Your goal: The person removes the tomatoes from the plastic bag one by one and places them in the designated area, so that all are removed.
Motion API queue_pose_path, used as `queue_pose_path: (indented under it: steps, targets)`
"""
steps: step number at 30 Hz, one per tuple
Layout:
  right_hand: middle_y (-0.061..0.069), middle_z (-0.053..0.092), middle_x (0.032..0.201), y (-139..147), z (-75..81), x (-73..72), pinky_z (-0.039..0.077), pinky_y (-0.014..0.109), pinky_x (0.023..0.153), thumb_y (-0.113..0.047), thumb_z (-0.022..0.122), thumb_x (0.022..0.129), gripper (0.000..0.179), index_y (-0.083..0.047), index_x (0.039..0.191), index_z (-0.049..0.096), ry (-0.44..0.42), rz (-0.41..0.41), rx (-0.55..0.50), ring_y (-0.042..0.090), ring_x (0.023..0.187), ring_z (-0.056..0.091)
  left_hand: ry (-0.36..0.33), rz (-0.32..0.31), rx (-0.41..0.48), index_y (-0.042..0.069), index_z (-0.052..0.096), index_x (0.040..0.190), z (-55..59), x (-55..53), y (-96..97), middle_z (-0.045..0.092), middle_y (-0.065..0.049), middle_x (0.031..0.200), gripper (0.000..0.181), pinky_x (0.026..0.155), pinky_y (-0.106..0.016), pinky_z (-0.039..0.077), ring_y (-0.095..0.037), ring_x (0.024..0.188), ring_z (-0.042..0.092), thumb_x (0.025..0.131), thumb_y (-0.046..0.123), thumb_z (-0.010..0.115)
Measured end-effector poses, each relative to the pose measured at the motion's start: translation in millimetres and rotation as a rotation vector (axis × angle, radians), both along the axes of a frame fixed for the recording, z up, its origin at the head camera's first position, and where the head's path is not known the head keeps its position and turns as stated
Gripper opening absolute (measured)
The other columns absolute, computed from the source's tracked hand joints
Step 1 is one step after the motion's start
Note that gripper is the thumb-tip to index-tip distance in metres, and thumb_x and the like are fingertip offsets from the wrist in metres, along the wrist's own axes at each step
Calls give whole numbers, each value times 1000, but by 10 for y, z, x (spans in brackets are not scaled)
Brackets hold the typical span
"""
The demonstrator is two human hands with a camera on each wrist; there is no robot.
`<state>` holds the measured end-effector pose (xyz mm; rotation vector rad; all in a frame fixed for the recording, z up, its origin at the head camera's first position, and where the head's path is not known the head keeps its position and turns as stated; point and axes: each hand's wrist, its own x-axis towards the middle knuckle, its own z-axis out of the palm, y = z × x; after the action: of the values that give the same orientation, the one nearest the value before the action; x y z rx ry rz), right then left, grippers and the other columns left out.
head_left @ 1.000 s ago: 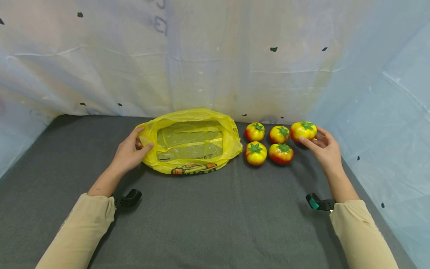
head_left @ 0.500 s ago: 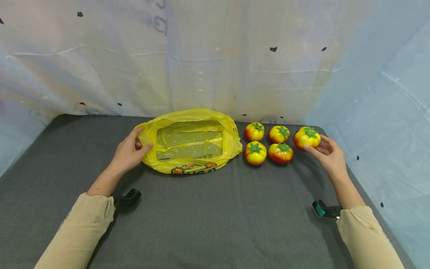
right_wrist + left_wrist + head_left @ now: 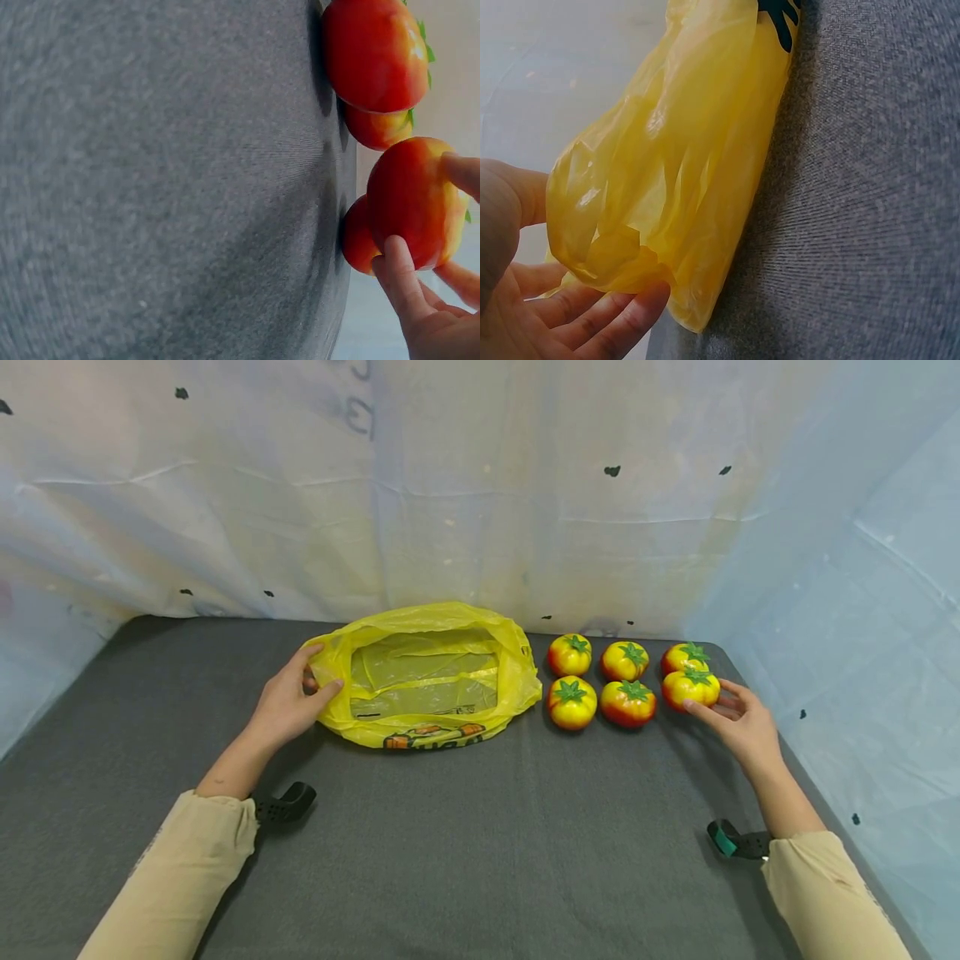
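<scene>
A yellow plastic bag [image 3: 423, 618] lies with its mouth spread wide, showing its bare inside. My left hand [image 3: 288, 697] holds the bag's left rim between thumb and fingers; the left wrist view shows the fingers [image 3: 634, 319] against the crumpled plastic. My right hand [image 3: 738, 722] grips a glossy yellow-red tomato [image 3: 688, 691] with a green leafy top. In the right wrist view this held tomato [image 3: 412, 202] is raised off the cloth. Just behind it sits another tomato [image 3: 678, 657], partly hidden.
Several more tomatoes [image 3: 628, 703] stand in two rows between the bag and my right hand. Dark grey cloth [image 3: 480, 843] covers the table. A pale sheet wall [image 3: 480, 510] rises behind it, and a bluish one [image 3: 885, 635] stands at the right.
My right hand has brought the held tomato towards me and slightly right, and the tomato behind it has come into view. My left hand and the bag have stayed put.
</scene>
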<state>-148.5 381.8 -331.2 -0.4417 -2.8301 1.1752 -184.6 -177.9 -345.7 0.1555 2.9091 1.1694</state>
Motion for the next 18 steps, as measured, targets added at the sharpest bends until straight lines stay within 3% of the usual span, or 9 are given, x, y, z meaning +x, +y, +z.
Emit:
queue_pose_path:
  steps: [4,7,10,18]
  targets:
    - [33,40,142,17,-28,-1,46,13,69,-51,59,90,89,0,152,21,-39,-2,34,42,125,47,-6,1,-1,-1,21,150,1,5,-1,47,-20,100,66,57,-31,41,-27,75,46,99,28,51]
    - [34,38,142,26,-42,0,51,34,84,-53,58,90,91,2,151,18,-73,2,37,44,126,45,-8,2,0,-1,21,151,0,4,-2,47,-20,101,67,57,-31,41,-28,76,46,99,28,51]
    - [35,37,143,33,-54,1,45,53,95,-53,57,90,92,4,151,17,-94,13,35,46,128,43,-5,2,-1,-1,21,150,-4,1,-3,47,-20,101,66,58,-31,40,-28,77,46,99,28,51]
    - [37,35,142,44,-79,10,41,58,99,-53,56,91,94,6,151,15,-115,3,37,48,128,41,-8,7,0,-1,21,151,-11,2,0,46,-20,102,67,58,-31,40,-29,78,47,99,29,51]
